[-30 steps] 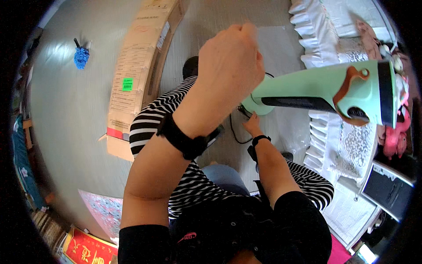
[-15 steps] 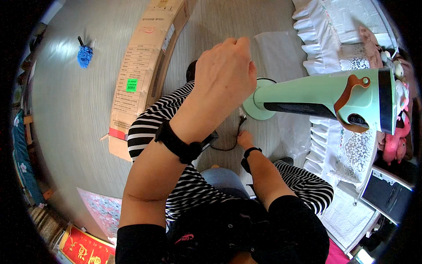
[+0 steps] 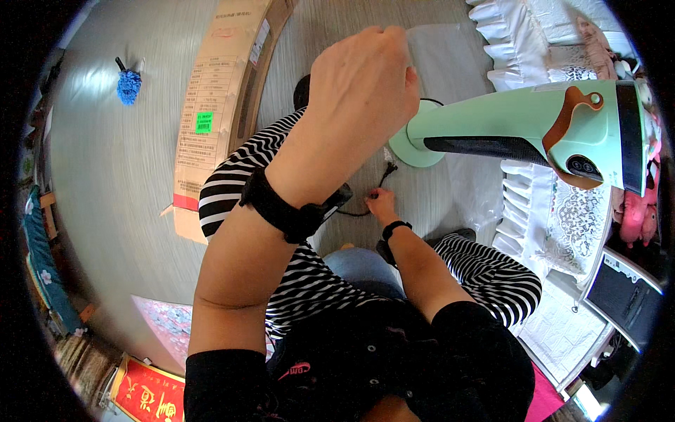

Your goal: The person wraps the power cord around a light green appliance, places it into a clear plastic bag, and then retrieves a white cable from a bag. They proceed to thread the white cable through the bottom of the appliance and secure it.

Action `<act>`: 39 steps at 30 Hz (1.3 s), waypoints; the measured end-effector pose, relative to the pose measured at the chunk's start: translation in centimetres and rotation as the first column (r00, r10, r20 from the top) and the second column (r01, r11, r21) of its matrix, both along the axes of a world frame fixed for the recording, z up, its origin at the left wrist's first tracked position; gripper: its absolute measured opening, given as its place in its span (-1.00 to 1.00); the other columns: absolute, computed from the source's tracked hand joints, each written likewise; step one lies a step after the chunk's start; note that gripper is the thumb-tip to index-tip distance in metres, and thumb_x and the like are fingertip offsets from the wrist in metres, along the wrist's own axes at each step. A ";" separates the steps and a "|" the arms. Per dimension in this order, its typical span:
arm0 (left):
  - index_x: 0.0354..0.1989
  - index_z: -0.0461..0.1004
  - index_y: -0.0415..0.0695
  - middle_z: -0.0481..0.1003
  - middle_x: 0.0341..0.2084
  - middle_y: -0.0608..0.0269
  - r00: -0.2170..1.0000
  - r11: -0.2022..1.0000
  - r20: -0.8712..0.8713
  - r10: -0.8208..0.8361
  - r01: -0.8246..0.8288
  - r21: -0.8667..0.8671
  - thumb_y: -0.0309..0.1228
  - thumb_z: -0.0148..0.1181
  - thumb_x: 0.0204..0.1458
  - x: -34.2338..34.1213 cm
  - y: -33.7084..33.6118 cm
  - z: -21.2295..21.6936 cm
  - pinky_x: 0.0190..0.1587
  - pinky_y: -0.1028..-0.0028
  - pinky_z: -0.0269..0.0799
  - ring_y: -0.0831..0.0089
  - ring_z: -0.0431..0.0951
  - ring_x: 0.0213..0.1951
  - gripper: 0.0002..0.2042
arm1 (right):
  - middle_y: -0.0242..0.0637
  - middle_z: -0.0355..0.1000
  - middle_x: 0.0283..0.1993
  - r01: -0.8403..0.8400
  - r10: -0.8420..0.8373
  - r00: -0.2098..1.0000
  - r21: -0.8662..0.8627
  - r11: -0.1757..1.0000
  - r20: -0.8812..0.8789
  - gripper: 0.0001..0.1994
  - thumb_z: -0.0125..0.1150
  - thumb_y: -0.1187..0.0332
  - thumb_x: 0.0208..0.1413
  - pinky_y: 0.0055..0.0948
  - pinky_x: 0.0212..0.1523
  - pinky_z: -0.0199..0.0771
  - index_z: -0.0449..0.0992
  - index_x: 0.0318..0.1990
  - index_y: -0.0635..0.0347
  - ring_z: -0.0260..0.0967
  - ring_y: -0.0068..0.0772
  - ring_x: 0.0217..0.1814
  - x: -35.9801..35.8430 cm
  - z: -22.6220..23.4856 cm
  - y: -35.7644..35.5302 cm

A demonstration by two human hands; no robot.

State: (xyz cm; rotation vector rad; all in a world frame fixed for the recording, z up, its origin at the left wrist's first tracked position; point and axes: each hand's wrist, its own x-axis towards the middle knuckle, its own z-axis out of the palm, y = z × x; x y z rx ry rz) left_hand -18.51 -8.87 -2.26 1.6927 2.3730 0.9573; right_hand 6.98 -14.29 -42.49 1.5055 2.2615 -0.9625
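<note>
My left hand (image 3: 362, 77) is raised high with its fingers curled down and away. Whatever it may hold is hidden behind the back of the hand. Just right of it stands a mint-green tower heater (image 3: 485, 116) with a round base, a dark grille, a brown strap handle (image 3: 562, 133) and a black control panel. Lower down, the fingers of my right hand (image 3: 382, 204) are pinched on a black power cord (image 3: 353, 214) near the floor. A dark bunched part of the cord (image 3: 389, 169) lies beyond that hand, with something clear beside it.
A long cardboard box (image 3: 218, 105) lies on the grey floor to the left, a blue duster (image 3: 129, 86) farther left. Clear plastic sheeting (image 3: 467, 183) spreads by the heater. White frilled covers (image 3: 520, 204), pink plush toys (image 3: 638, 214) and a dark-fronted case (image 3: 626, 295) line the right side.
My right hand has shifted a little left and farther away, along the cord. My left hand appears slightly higher. The whole view has shifted slightly.
</note>
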 end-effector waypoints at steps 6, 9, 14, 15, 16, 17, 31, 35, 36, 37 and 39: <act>-0.21 0.43 -0.28 0.48 -0.36 -0.11 1.000 1.000 -0.006 0.015 -0.015 -0.005 -0.35 0.13 -0.11 0.0 0.0 -0.3 -0.21 0.23 0.40 0.01 0.48 -0.26 -0.70 | -0.05 0.46 -0.29 0.105 -0.096 0.992 -0.104 0.989 0.080 -0.58 0.32 0.11 -0.19 -0.19 -0.23 0.43 0.51 -0.32 0.34 0.41 -0.07 -0.21 0.2 -0.5 0.2; -0.21 0.43 -0.28 0.48 -0.35 -0.11 1.000 1.000 -0.017 0.012 -0.012 -0.002 -0.35 0.12 -0.10 0.0 0.0 -0.3 -0.21 0.22 0.40 0.00 0.48 -0.26 -0.70 | -0.04 0.46 -0.29 0.114 -0.099 0.986 -0.111 0.987 0.131 -0.60 0.34 0.16 -0.22 -0.21 -0.25 0.44 0.52 -0.34 0.36 0.42 -0.07 -0.21 -0.1 0.3 0.6; -0.21 0.44 -0.27 0.48 -0.37 -0.10 1.000 1.000 -0.024 0.010 -0.010 0.009 -0.34 0.13 -0.11 -0.1 0.3 0.0 -0.22 0.22 0.40 -0.01 0.48 -0.28 -0.69 | -0.08 0.49 -0.28 0.243 -0.243 0.970 -0.032 0.969 0.017 -0.70 0.32 0.30 -0.22 -0.27 -0.20 0.41 0.52 -0.33 0.32 0.43 -0.12 -0.25 -0.6 1.4 0.6; -0.21 0.44 -0.26 0.48 -0.36 -0.10 1.000 1.000 -0.020 0.020 -0.019 0.014 -0.34 0.13 -0.12 -0.2 0.1 -0.2 -0.22 0.22 0.40 -0.01 0.48 -0.27 -0.69 | -0.09 0.48 -0.30 0.290 -0.294 0.955 -0.090 0.953 -0.029 -0.70 0.30 0.34 -0.22 -0.29 -0.21 0.41 0.50 -0.30 0.33 0.43 -0.13 -0.25 -1.3 3.1 0.9; -0.21 0.44 -0.26 0.48 -0.36 -0.10 0.999 0.999 -0.016 0.029 -0.029 0.018 -0.33 0.14 -0.12 -0.4 -0.1 -0.3 -0.22 0.22 0.41 -0.01 0.48 -0.27 -0.69 | -0.10 0.47 -0.32 0.332 -0.345 0.936 -0.151 0.931 -0.072 -0.70 0.28 0.38 -0.22 -0.30 -0.22 0.41 0.48 -0.27 0.34 0.43 -0.15 -0.25 -2.1 4.8 1.1; -0.21 0.44 -0.25 0.48 -0.36 -0.11 0.999 0.999 -0.008 0.033 -0.033 0.021 -0.33 0.14 -0.12 -0.3 0.0 -0.1 -0.22 0.22 0.41 -0.01 0.48 -0.27 -0.69 | -0.11 0.47 -0.34 0.375 -0.404 0.908 -0.212 0.903 -0.115 -0.69 0.26 0.42 -0.22 -0.31 -0.23 0.41 0.46 -0.24 0.35 0.43 -0.17 -0.25 -2.9 6.3 1.4; -0.16 0.44 -0.25 0.52 -0.31 0.09 0.760 0.773 0.632 -0.148 -0.310 0.553 -0.35 0.06 0.01 -1.1 1.0 1.8 -0.17 0.42 0.39 0.29 0.52 -0.27 -0.72 | -0.31 0.32 -0.20 0.063 -0.298 0.197 -0.291 0.955 -0.934 -0.61 0.02 0.72 -0.07 -0.54 -0.17 0.42 0.31 -0.01 0.30 0.36 -0.51 -0.23 -12.1 40.3 9.2; 0.16 0.12 -0.22 0.22 0.09 0.09 0.675 0.613 0.508 -0.535 -0.104 0.783 -0.29 0.16 -0.03 0.2 -0.3 2.7 0.10 0.44 0.14 0.35 0.22 0.10 -0.42 | -0.30 0.34 -0.16 0.089 -0.013 -0.037 -0.016 0.996 -0.999 -0.64 0.00 0.72 -0.03 -0.56 -0.18 0.44 0.32 -0.03 0.30 0.37 -0.51 -0.21 -11.9 50.2 9.9; 0.19 0.06 -0.21 0.16 0.11 0.06 0.731 0.599 0.418 -0.540 -0.014 0.800 -0.27 0.20 -0.07 0.7 -0.5 2.8 0.13 0.41 0.10 0.30 0.17 0.13 -0.34 | -0.29 0.35 -0.15 0.104 0.045 -0.083 0.036 0.994 -0.996 -0.65 0.00 0.72 -0.03 -0.56 -0.18 0.44 0.32 -0.03 0.32 0.37 -0.51 -0.20 -11.8 51.9 9.9; 0.22 -0.01 -0.21 0.10 0.14 0.03 0.778 0.586 0.321 -0.540 0.074 0.807 -0.26 0.23 -0.12 1.4 -0.7 3.1 0.15 0.38 0.06 0.26 0.13 0.16 -0.26 | -0.29 0.35 -0.14 0.108 0.102 -0.103 0.091 0.990 -0.989 -0.66 0.00 0.71 -0.02 -0.56 -0.19 0.44 0.32 -0.04 0.33 0.38 -0.50 -0.19 -11.7 53.7 10.0; 0.28 -0.17 -0.17 -0.11 0.26 0.06 0.857 0.623 0.132 -0.499 0.249 0.742 -0.12 0.34 -0.24 2.7 -0.7 3.1 0.20 0.13 -0.02 0.17 0.03 0.24 -0.03 | -0.30 0.37 -0.13 0.088 0.158 -0.154 0.145 0.985 -0.975 -0.68 0.05 0.68 -0.02 -0.58 -0.16 0.42 0.35 -0.05 0.33 0.38 -0.49 -0.17 -12.2 56.2 10.2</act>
